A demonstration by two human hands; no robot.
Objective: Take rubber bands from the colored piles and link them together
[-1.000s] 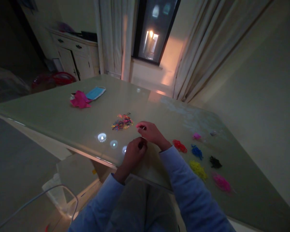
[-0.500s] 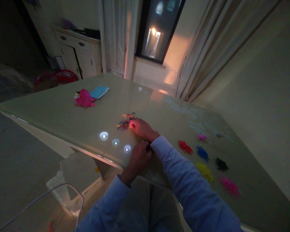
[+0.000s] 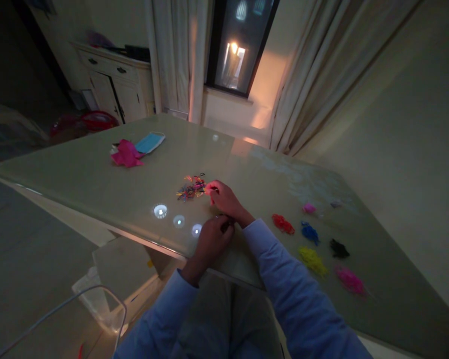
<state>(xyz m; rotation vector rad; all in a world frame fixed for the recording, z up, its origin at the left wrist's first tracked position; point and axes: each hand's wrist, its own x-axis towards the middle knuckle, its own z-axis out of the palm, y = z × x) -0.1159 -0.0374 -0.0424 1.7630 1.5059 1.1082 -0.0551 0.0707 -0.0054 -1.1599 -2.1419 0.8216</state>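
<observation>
My right hand [image 3: 226,200] is at the right edge of a mixed pile of small coloured elastic bands [image 3: 190,189]. Its thumb and forefinger are pinched together; whatever may be between them is too small to make out. Closer to the table's front edge, my left hand [image 3: 213,239] is curled closed beside my right wrist, its fingers partly hidden. On the right lie sorted heaps of bands: red [image 3: 283,224], blue [image 3: 310,233], yellow [image 3: 313,261], black [image 3: 338,248] and pink [image 3: 350,280].
A crumpled pink wrapper [image 3: 127,153] and a blue face mask [image 3: 150,142] lie at the table's far left. A small pink lump [image 3: 309,208] sits behind the blue heap. Lights reflect off the glossy tabletop [image 3: 82,169]. A box [image 3: 123,269] stands below the front edge.
My right hand has drawn back slightly to the right from the mixed pile, uncovering more of it. My left hand stays curled near the wrist. The view has shifted a little.
</observation>
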